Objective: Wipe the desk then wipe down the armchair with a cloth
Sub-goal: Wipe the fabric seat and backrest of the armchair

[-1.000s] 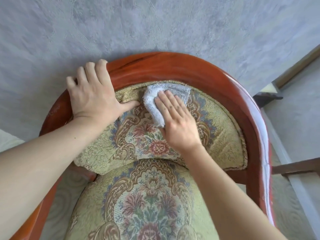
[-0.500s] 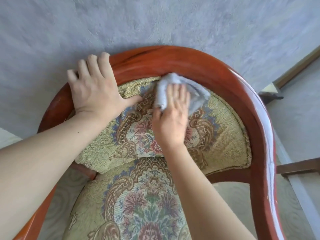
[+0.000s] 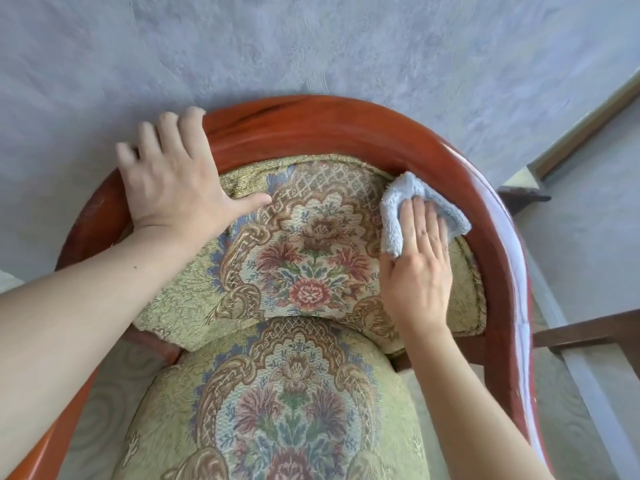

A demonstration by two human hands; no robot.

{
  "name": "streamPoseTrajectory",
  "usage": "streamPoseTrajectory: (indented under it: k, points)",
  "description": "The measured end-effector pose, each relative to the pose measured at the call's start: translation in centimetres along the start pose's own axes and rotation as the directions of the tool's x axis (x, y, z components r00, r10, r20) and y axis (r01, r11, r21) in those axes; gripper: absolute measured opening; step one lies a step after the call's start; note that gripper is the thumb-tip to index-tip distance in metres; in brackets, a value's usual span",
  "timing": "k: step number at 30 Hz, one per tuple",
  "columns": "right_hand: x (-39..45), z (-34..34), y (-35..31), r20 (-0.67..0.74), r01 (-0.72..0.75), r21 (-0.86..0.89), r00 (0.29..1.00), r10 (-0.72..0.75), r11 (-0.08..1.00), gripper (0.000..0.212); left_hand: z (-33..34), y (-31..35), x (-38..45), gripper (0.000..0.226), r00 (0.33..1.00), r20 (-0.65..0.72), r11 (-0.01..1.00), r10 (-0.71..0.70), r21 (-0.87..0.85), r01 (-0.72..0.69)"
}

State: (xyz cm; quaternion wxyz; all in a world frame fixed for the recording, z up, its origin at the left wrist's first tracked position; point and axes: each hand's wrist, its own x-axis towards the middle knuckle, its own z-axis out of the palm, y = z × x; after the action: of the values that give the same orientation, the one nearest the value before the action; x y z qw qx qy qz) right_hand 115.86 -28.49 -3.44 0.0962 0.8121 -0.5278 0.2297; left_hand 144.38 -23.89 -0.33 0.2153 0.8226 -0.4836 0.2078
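Grey-lilac textured wall (image 3: 311, 46) fills the whole top of the frame. At the right edge, a dark wooden rail (image 3: 588, 329) (can't tell what it belongs to) crosses pale swirl-patterned floor (image 3: 571, 410).

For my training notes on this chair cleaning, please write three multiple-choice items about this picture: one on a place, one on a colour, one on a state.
1. Where is the cloth?
A. On the seat cushion
B. On the backrest cushion, at its right end beside the wooden frame
C. On the floor

2. What colour is the cloth?
A. Light blue
B. Dark green
C. Red

3. What is the left hand doing?
A. Holding the cloth
B. Hanging free in the air
C. Resting flat on the wooden frame, thumb on the backrest cushion

Key:
1 B: the right hand presses the cloth onto the cushion's right end, next to the frame.
2 A: its pile looks pale blue.
3 C: the fingers lie straight over the rail and hold nothing.
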Motion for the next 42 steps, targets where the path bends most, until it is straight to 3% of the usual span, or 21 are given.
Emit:
streamPoseTrajectory:
  k: [4,9,11,13,15,20,24,26,29,32,38,42]
  points:
    - [1.7,1.4,-6.0,-0.051,-0.256,0.213,0.961,0.273,0.943,0.067,0.2,0.0,0.1,0.125,1.000,-0.003,1.000,-0.010,0.014,0.010]
    - [3.7,2.4,-12.9,0.014,-0.022,0.298,1.000,0.018,0.954,0.065,0.4,-0.1,0.0,0.122,1.000,-0.027,1.000,-0.003,-0.007,0.003]
    - [3.3,1.9,-11.7,0.054,0.084,0.297,0.993,-0.104,0.951,0.065,0.3,-0.2,0.0,0.122,1.000,-0.021,1.000,-0.007,0.006,0.007]
    - [2.9,1.4,-8.2,0.078,0.267,0.182,0.955,-0.285,0.946,0.062,0.2,0.0,0.0,0.125,1.000,-0.013,1.000,-0.013,0.015,0.013]
    - [2.8,1.0,-4.1,0.084,0.325,0.050,0.941,-0.328,0.944,0.061,0.1,0.0,0.1,0.127,1.000,-0.009,1.000,-0.016,0.027,0.016]
    - [0.1,0.5,-0.2,-0.025,0.013,-0.012,1.000,-0.014,1.000,0.067,0.2,0.0,0.1,0.127,1.000,-0.006,0.999,-0.018,0.036,0.018]
    - [1.2,2.1,-5.7,-0.074,-0.217,0.229,0.968,0.239,0.949,0.069,0.3,0.1,0.1,0.125,1.000,-0.017,0.999,-0.016,0.038,0.017]
    - [2.0,2.7,-9.1,-0.044,-0.121,0.303,0.989,0.141,0.945,0.065,0.3,0.0,0.0,0.124,1.000,-0.025,0.999,-0.015,0.038,0.016]
    - [2.3,3.1,-11.3,0.015,0.162,0.343,0.984,-0.178,0.925,0.065,0.4,-0.1,-0.2,0.119,0.999,-0.039,1.000,-0.009,0.022,0.010]
    - [2.4,2.3,-8.2,0.048,0.276,0.220,0.955,-0.293,0.936,0.065,0.2,0.0,-0.2,0.121,0.999,-0.029,1.000,-0.016,0.022,0.016]
    - [-1.4,0.9,-1.6,0.010,-0.064,-0.004,0.998,0.064,0.998,0.069,0.1,0.2,0.0,0.125,0.999,-0.019,0.999,-0.027,0.034,0.028]
    - [0.8,2.6,-7.2,-0.052,-0.251,0.239,0.961,0.270,0.938,0.074,0.2,0.3,-0.1,0.124,0.999,-0.032,0.998,-0.024,0.058,0.026]
